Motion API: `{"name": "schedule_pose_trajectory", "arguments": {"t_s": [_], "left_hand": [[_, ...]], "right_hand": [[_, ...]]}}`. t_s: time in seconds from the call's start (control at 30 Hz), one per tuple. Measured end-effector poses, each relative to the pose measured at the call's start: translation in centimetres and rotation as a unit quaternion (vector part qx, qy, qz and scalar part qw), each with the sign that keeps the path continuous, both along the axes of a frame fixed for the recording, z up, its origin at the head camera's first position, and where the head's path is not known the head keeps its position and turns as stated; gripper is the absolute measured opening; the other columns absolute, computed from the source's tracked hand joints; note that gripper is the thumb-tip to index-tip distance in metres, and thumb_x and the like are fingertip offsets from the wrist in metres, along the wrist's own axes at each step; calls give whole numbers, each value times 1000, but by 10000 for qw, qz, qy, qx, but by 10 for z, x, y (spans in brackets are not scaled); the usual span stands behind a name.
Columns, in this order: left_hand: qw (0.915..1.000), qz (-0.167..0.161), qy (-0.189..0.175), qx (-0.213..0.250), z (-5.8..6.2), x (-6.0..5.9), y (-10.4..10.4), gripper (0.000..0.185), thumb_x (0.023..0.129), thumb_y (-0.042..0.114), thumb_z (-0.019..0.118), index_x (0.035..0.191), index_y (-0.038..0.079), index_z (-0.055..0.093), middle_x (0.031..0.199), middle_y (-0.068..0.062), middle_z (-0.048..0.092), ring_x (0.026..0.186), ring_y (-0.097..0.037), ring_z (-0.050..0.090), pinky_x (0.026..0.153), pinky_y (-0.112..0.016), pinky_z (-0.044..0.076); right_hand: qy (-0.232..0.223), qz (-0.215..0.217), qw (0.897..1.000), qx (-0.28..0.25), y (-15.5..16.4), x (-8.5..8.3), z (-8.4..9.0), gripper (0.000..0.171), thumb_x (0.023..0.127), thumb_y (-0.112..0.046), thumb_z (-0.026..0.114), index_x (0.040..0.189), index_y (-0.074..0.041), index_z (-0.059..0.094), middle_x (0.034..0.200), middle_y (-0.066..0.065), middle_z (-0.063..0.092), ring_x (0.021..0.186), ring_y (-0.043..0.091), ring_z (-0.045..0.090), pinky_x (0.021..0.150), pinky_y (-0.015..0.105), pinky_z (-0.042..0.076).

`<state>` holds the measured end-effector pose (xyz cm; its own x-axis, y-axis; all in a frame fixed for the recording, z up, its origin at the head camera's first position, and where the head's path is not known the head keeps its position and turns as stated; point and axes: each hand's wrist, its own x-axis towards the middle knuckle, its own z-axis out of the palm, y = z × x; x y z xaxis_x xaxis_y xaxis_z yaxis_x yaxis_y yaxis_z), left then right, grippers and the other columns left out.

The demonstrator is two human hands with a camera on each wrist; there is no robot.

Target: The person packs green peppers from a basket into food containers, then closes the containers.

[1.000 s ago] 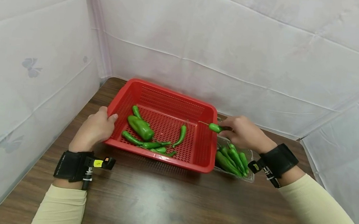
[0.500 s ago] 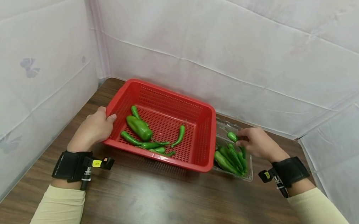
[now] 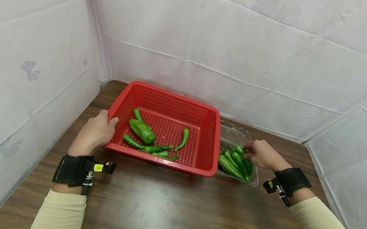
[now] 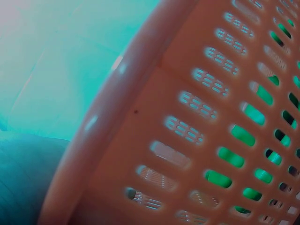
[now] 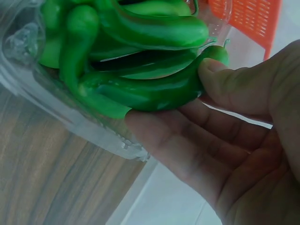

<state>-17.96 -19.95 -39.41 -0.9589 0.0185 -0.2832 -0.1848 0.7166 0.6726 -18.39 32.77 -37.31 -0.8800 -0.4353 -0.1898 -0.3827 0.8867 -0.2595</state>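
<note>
A right hand (image 3: 263, 155) pinches a green pepper (image 5: 154, 89) atop the pile in the clear tray (image 3: 254, 179), beside the red basket (image 3: 212, 139) whose rim the left hand (image 3: 95, 133) grips; lowering it flat before letting go should prevent rolling.

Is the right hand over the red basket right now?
No, the right hand is at the clear plastic tray of green peppers beside the red basket.
</note>
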Motion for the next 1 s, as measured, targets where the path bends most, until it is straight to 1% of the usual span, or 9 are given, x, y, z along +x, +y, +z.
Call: {"name": "schedule_pose_trajectory", "arguments": {"t_s": [0.17,0.5,0.87,1.0], "left_hand": [[10000,5,-15,-11,-1,0,0,54,113,34,34,142,-11,33,104,-26,62,81,-27,65,59,-31,48],[10000,0,-37,-70,-1,-1,0,55,113,36,33,143,-11,32,101,-24,61,80,-27,64,60,-32,46],[10000,13,-7,5,0,-1,0,55,113,34,35,142,-12,33,102,-26,62,79,-26,65,59,-31,47],[10000,24,-3,-7,-1,-1,0,55,113,34,35,142,-12,33,101,-25,61,79,-26,64,59,-32,47]], "right_hand": [[-5,-122,9999,105,-1,-2,-4,18,95,-6,71,111,1,74,95,10,74,86,23,71,76,44,59],[-82,-168,9998,96,-3,-3,-6,26,94,-7,72,119,2,73,98,12,76,88,24,71,75,42,59],[-4,-27,9999,147,-4,-5,-11,26,94,-4,71,119,4,72,97,14,74,87,27,71,76,45,59],[60,11,9999,137,-4,-5,-14,24,94,-3,71,118,3,73,95,13,74,86,25,70,75,44,58]]}}
